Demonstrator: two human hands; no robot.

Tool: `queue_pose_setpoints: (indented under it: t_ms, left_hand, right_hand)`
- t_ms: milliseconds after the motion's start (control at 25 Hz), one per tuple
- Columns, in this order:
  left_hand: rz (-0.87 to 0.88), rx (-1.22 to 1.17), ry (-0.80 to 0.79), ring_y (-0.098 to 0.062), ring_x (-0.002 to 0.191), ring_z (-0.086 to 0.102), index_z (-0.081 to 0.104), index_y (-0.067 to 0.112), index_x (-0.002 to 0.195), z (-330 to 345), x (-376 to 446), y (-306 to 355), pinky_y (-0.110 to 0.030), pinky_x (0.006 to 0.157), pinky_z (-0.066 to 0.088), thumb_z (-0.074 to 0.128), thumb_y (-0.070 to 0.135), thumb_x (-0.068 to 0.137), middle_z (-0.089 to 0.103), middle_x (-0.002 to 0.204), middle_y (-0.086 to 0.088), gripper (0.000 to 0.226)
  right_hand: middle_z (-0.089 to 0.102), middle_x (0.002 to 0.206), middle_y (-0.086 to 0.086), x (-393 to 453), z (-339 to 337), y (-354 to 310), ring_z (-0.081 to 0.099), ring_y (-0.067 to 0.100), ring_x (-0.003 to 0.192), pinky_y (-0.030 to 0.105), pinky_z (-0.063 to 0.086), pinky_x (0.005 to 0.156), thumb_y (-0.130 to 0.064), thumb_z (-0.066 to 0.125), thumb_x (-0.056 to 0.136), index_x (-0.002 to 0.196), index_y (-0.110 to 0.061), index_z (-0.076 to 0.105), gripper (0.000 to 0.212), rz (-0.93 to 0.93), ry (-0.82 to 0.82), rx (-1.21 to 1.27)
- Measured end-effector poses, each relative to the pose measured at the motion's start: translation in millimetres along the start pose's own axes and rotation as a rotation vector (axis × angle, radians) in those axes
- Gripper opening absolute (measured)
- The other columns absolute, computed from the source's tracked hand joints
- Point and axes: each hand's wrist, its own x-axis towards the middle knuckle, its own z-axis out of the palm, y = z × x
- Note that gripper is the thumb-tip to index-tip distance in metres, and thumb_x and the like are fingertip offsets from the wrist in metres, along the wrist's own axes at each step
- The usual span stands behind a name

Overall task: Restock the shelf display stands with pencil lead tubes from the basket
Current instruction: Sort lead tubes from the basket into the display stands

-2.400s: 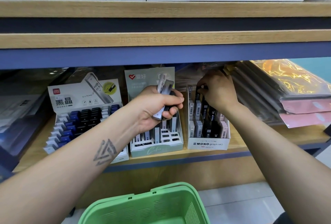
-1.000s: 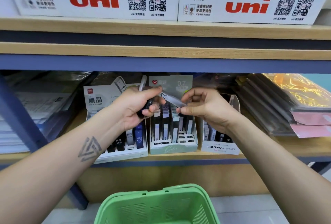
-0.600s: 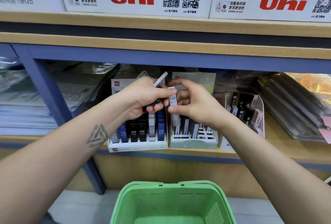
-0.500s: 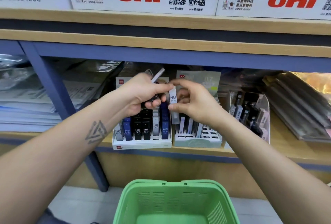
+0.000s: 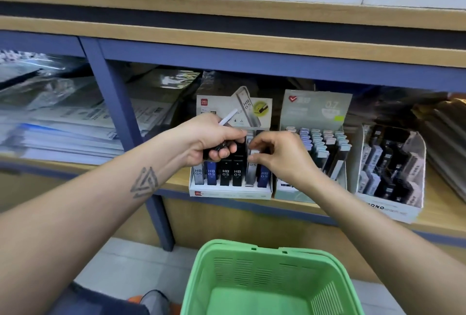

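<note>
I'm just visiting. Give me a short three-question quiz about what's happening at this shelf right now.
1. True or false: the left hand holds several lead tubes.
2. Which stand is the right hand placing a pale tube into? A) the HB 0.5 stand B) the 0.7 stand C) the MONO stand
3. What colour is the basket below the hands?

Key: 1 true; 2 A; 3 green.

The right hand [image 5: 277, 156] hides its tube, perhaps pinched; the basket [image 5: 227, 264] is cropped.
</note>
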Motion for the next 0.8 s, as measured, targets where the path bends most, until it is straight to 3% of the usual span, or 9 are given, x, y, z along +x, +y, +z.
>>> queue_pose_setpoints:
  t_ms: [320,520,640,800]
  left_hand:
    - [-0.011,-0.030,-0.031,-0.008,0.035,0.041,0.066,-0.001,0.092,-4.4,2.4,-0.7,-0.016,0.029,0.026,0.067,0.016,0.097,0.057,0.054,-0.005,0.018]
    - [-0.005,-0.029,-0.034,-0.008,0.035,0.040,0.066,-0.001,0.092,-1.5,-0.1,1.6,-0.016,0.029,0.025,0.066,0.016,0.097,0.057,0.053,-0.005,0.018]
    - [-0.006,-0.027,-0.035,-0.008,0.034,0.040,0.066,-0.002,0.093,0.9,-0.3,2.0,-0.015,0.029,0.024,0.067,0.015,0.097,0.057,0.054,-0.005,0.017]
    - [-0.010,-0.005,-0.056,-0.009,0.034,0.040,0.065,-0.002,0.092,3.0,-1.8,-0.1,-0.015,0.029,0.025,0.067,0.014,0.096,0.055,0.055,-0.006,0.016]
  right_hand:
    - [0.068,0.072,-0.009,-2.1,0.8,-0.1,0.062,0.003,0.072,0.014,0.047,0.062,-0.020,0.090,0.072,0.073,-0.026,0.062,0.029,-0.016,0.009,0.015]
    - [0.066,0.077,-0.007,-7.0,4.1,2.2,0.061,0.015,0.080,0.039,0.052,0.073,-0.025,0.084,0.081,0.075,-0.021,0.069,0.016,-0.109,-0.016,-0.151]
    - [0.062,0.082,-0.003,-7.4,3.5,1.0,0.052,0.021,0.087,0.038,0.048,0.073,-0.026,0.081,0.084,0.079,-0.016,0.076,0.012,-0.294,0.028,-0.350]
    - [0.056,0.092,-0.002,-6.2,-4.8,-2.9,0.049,0.018,0.091,0.036,0.046,0.077,-0.022,0.075,0.089,0.093,-0.016,0.080,0.008,-0.266,-0.061,-0.359]
